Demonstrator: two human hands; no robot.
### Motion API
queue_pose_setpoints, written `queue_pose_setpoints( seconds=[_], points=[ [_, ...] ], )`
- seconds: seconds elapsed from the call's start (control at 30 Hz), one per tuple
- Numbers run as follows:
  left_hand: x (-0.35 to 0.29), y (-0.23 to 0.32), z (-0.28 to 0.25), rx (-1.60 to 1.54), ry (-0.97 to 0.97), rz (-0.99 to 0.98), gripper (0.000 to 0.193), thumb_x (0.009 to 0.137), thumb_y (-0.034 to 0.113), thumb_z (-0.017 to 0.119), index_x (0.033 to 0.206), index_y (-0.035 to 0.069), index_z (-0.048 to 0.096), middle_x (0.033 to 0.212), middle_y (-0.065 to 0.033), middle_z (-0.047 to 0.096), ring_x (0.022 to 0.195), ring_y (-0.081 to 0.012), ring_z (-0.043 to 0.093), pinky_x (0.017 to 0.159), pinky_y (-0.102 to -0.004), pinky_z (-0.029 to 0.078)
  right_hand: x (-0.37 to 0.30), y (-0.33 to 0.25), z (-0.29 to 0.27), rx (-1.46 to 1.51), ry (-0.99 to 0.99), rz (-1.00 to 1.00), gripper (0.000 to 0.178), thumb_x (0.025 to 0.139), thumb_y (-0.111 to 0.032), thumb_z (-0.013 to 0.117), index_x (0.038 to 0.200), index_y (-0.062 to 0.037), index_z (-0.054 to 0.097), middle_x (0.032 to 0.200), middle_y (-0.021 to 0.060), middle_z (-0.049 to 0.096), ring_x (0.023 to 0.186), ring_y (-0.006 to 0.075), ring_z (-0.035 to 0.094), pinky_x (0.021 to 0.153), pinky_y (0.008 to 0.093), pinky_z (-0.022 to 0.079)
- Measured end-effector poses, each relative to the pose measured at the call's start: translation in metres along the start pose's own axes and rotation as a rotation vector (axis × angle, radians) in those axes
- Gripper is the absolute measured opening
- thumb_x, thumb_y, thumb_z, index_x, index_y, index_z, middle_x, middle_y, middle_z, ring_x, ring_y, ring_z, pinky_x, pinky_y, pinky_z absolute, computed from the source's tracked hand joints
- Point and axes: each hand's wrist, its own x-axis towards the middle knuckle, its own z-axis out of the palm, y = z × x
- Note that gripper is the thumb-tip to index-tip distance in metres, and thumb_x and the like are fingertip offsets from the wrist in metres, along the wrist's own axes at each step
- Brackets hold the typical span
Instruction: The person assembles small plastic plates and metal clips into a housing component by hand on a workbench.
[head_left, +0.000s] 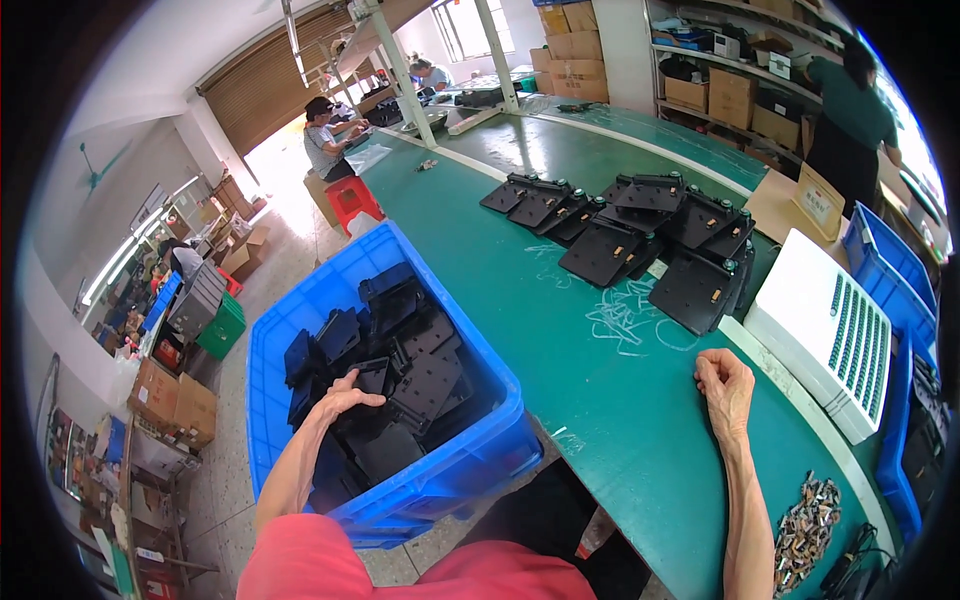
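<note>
Both hands are working apart: my left hand (345, 397) is dipping inside the blue bin (500, 470), its thumb and fingers spreading over the black plates (432, 378) and touching one; whether they are gripping it, I cannot tell. My right hand (726, 388) is resting on the green surface (600, 420), its fingers curling loosely inward; nothing is showing in it, but the curl is hiding the palm, so I cannot tell if it is holding something small.

At far left, cartons (155, 390) are standing near a green crate (222, 325). Next comes the bin, standing just beside the surface, its plates lying in a jumble, some tilting, some overlapping. Beyond it, a person in a striped top (325, 140) is sitting on a red stool (352, 200) at the surface's edge.

Farther right, more black plates (597, 250) are lying on the surface in overlapping stacks, with clear strands (620, 315) scattering just in front of them. My right hand is lying nearer me than those stacks. To its right, a white tray (795, 320) is carrying rows of small green pieces, and small metal parts (808, 530) are heaping beside my forearm, near a black cable (858, 560). At far right, blue containers (895, 265) are standing beyond the tray, and a person in a dark green top (855, 110) is standing by the shelves (735, 60).
</note>
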Motion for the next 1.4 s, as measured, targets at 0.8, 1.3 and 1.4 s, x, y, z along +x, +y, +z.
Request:
queue_pose_setpoints(
  seconds=[0.8, 1.3, 1.4],
  points=[
    [-0.199, 0.384, 0.101, 0.047, -0.344, 1.702, 0.115, 0.05, 0.025, 0.079, 0.15, 0.007, 0.027, 0.145, -0.0275, 0.035, 0.134, -0.0445, 0.035, 0.107, -0.0521, 0.033, -0.037, -0.065, -0.062, 0.59, -0.036, 0.437, 0.048, 0.094, -0.037, 0.062, 0.124, 0.0004, 0.057, 0.105, 0.0094, 0.064, 0.092, 0.0145, 0.061, 0.078, 0.0316, 0.053],
    [-0.202, 0.407, 0.18, 0.255, -0.508, 1.832, 0.109, 0.06, 0.037, 0.078, 0.152, 0.01, 0.025, 0.151, -0.026, 0.027, 0.138, -0.0434, 0.028, 0.112, -0.0556, 0.025, -0.077, -0.019, -0.123, -0.111, 0.123, 0.478, 0.049, 0.081, -0.019, 0.071, 0.119, 0.0093, 0.059, 0.085, 0.0147, 0.071, 0.073, 0.0175, 0.067, 0.064, 0.0313, 0.052],
    [-0.193, 0.4, 0.174, 0.263, -0.546, 1.831, 0.105, 0.063, 0.039, 0.079, 0.15, 0.009, 0.029, 0.15, -0.0248, 0.028, 0.138, -0.0428, 0.029, 0.112, -0.055, 0.025, -0.077, -0.024, -0.124, -0.159, 0.104, 0.441, 0.045, 0.08, -0.017, 0.07, 0.115, 0.009, 0.062, 0.084, 0.0153, 0.071, 0.074, 0.0175, 0.067, 0.068, 0.0314, 0.052]
  ],
)
